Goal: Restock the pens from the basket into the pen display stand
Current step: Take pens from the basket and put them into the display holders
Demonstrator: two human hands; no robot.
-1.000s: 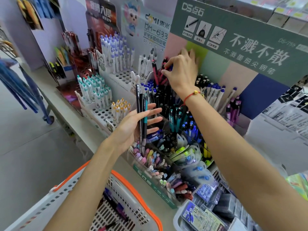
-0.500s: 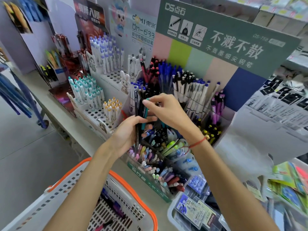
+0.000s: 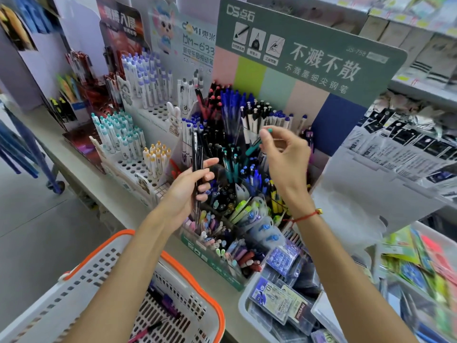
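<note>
My left hand (image 3: 191, 188) grips a small bunch of black pens (image 3: 197, 154), held upright in front of the pen display stand (image 3: 277, 78). My right hand (image 3: 286, 157) pinches one teal pen (image 3: 254, 146) by its top end, tilted over the stand's middle compartments of teal and blue pens. The stand, under a green signboard, is packed with black, blue, red and white pens. The white basket (image 3: 81, 273) with an orange rim sits at the bottom left, with a few pens (image 3: 163, 303) lying inside.
A white stepped rack (image 3: 138, 167) of teal, purple and yellow-capped pens stands left of the stand. A clear tray (image 3: 249, 290) of packaged refills sits at the lower right. Hanging packets (image 3: 400, 149) fill the right. The counter edge runs diagonally above grey floor.
My right hand came back from the rear of the stand to the bunch, took one teal pen from it, and now lifts that pen away to the right.
</note>
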